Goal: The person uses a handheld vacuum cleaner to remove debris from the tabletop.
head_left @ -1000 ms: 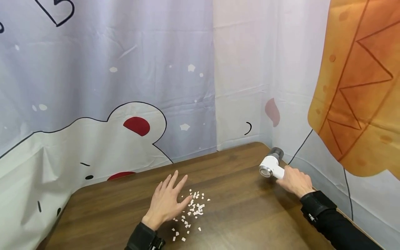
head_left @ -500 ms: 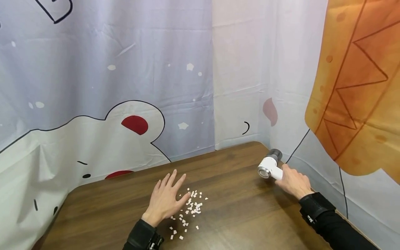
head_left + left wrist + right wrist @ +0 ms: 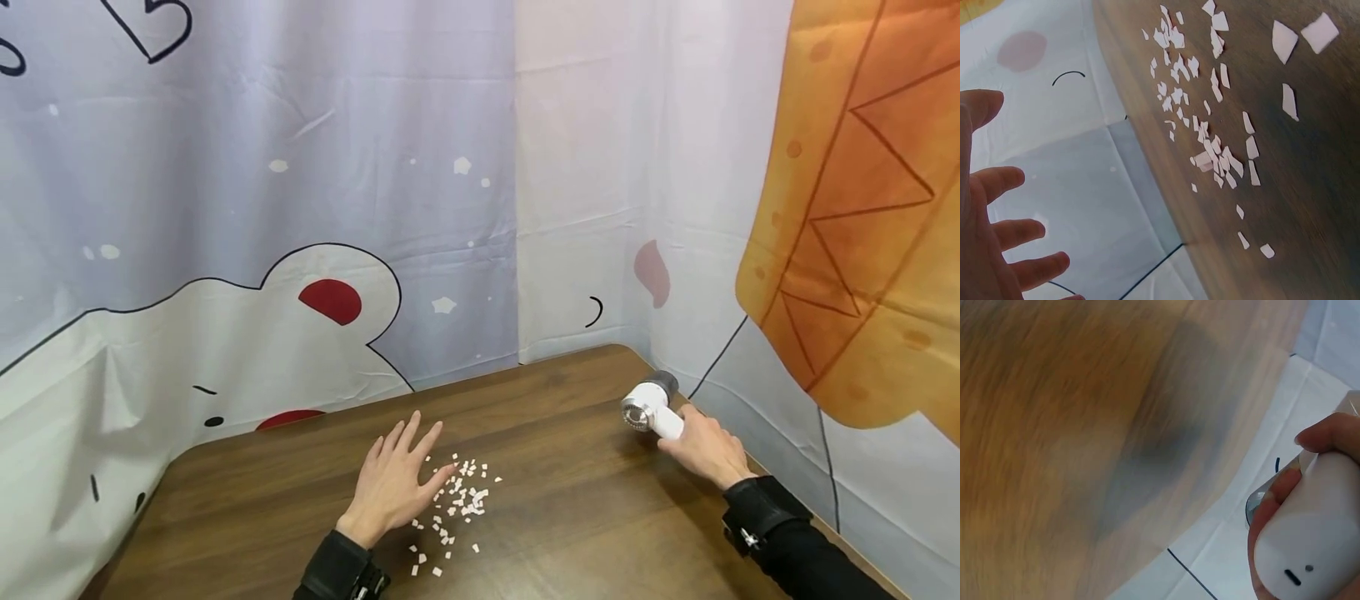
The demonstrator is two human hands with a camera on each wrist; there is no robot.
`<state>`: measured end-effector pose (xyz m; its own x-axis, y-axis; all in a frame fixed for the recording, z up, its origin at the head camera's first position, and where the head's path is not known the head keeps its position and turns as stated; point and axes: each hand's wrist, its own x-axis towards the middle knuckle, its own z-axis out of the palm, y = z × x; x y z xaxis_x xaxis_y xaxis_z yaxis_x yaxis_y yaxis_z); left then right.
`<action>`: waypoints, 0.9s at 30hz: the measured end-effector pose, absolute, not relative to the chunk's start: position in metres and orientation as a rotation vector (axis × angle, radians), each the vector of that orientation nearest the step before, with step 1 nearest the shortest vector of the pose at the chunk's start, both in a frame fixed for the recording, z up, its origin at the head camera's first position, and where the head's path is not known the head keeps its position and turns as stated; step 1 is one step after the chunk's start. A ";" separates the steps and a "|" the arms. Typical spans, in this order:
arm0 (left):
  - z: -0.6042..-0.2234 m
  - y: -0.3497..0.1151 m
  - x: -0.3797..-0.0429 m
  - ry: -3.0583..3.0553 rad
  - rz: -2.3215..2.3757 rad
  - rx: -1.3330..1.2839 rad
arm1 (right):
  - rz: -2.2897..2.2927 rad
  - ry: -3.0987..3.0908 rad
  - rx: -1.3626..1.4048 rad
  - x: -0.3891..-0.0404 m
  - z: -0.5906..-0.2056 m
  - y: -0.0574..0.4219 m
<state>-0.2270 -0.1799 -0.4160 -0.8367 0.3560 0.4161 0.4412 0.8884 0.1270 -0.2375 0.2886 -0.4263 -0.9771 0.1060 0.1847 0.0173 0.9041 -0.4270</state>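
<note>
From where I stand, the right hand (image 3: 705,450) has its fingers wrapped round the handle of what looks like a small white vacuum (image 3: 649,403), above or on the bench (image 3: 558,475) near its far right corner; I can't tell whether it touches the wood. The handle is the natural place to grip, since it leaves both the silvery end and the dark end uncovered, the dark one turned towards the corner. The left hand (image 3: 393,483) grasps nothing: its fingers are spread, the thumb close to the white scraps (image 3: 474,503). It seems held up off the wood, perhaps so as not to disturb them. Thin and light, they lie loose, thickest in one patch and straggling nearer the person, well apart from the vacuum.

The bench is brown, wood-grained, with rounded far corners. Printed curtains (image 3: 420,200) hang behind and to the right, creased and pale, with a white bear-like figure and a big orange shape. Black bands (image 3: 765,506) circle both wrists.
</note>
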 end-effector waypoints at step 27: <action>-0.417 -0.207 -0.217 -2.653 -0.226 -0.514 | 2.964 -1.882 0.424 -0.253 -0.418 0.268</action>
